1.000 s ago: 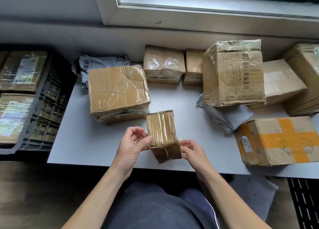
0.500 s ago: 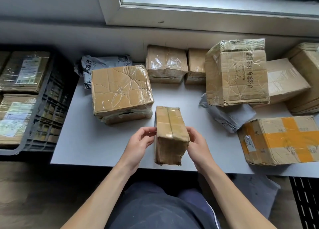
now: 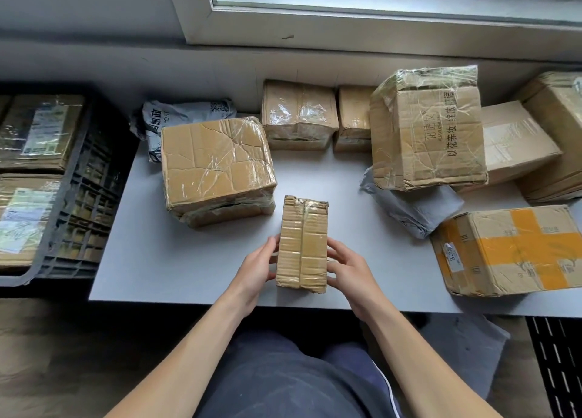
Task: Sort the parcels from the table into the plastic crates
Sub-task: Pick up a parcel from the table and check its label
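At front edge of table (image 3: 189, 276), small parcel (image 3: 303, 244) now turned seam-up, left hand (image 3: 255, 271) and right hand (image 3: 348, 271) gripping its sides

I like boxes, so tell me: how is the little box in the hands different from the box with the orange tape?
The little box is narrow and plain brown; the orange-taped box is much wider, with a bright orange cross. The left hand and right hand hold the little box; the orange-taped box lies untouched on the table. Both are taped cardboard.
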`<state>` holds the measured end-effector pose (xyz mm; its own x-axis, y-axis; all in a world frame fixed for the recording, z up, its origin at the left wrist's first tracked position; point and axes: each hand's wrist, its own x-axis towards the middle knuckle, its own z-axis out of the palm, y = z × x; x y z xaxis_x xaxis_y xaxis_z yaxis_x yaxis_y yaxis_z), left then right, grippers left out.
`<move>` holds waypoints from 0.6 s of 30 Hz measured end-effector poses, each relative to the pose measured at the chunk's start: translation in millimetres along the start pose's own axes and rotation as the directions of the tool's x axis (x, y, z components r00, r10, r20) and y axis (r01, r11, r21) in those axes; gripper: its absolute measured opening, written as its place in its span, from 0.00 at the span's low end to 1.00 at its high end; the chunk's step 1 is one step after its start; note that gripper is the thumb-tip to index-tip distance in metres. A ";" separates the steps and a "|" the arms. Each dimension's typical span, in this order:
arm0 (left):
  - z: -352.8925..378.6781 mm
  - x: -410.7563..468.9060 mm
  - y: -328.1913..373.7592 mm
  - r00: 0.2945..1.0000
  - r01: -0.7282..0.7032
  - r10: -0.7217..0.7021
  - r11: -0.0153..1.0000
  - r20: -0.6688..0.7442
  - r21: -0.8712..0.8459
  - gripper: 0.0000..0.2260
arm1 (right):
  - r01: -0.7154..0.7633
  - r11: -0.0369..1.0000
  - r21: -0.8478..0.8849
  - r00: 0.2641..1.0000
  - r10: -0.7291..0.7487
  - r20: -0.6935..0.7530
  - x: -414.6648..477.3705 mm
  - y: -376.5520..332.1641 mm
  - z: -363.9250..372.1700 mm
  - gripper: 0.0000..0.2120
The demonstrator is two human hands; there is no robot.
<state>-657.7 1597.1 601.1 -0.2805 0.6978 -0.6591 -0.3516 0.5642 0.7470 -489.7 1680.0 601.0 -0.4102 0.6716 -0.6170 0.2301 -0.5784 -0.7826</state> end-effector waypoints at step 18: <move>-6.8 -9.6 7.2 0.983 -0.168 0.151 0.970 -0.106 -0.175 0.15 | 0.138 0.989 0.047 0.988 -0.134 -0.076 -1.9 1.1 -4.5 0.21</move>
<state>-663.6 1591.4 612.2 -0.4239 0.7241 -0.5441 -0.4505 0.3526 0.8202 -484.6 1680.2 601.0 -0.3695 0.7764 -0.5106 0.1290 -0.5013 -0.8556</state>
